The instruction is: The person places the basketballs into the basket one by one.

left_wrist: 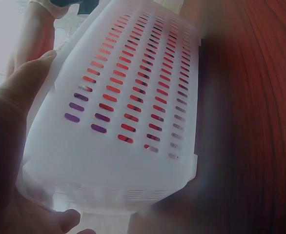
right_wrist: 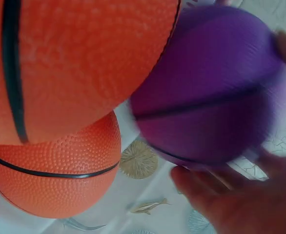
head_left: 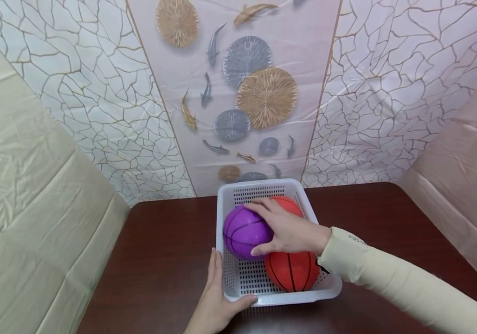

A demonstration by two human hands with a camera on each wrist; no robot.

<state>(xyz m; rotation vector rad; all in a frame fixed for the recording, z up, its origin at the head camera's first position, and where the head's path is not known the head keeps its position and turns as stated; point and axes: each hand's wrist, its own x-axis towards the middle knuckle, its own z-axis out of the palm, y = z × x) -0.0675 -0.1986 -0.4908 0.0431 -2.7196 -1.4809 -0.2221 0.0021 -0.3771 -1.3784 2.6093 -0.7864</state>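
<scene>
A white plastic basket [head_left: 282,299] with slotted walls stands on the table. My left hand [head_left: 216,304] grips its near left corner, the thumb on the near rim and the fingers along the left side. In the left wrist view, the thumb lies over the rim of the basket [left_wrist: 84,151]. My right hand [head_left: 293,228] holds a purple toy basketball [head_left: 242,234] at the basket's left side, its fingers and thumb spread round it. In the right wrist view, the purple basketball [right_wrist: 206,92] looks blurred. Two red basketballs, the near one [head_left: 292,272] and the far one [head_left: 287,203], sit to its right.
The dark reddish-brown table [head_left: 167,260] extends on both sides of the basket. Behind it hangs a patterned cloth [head_left: 230,153] with fish and round motifs. Beige padded panels [head_left: 46,218] flank the table left and right.
</scene>
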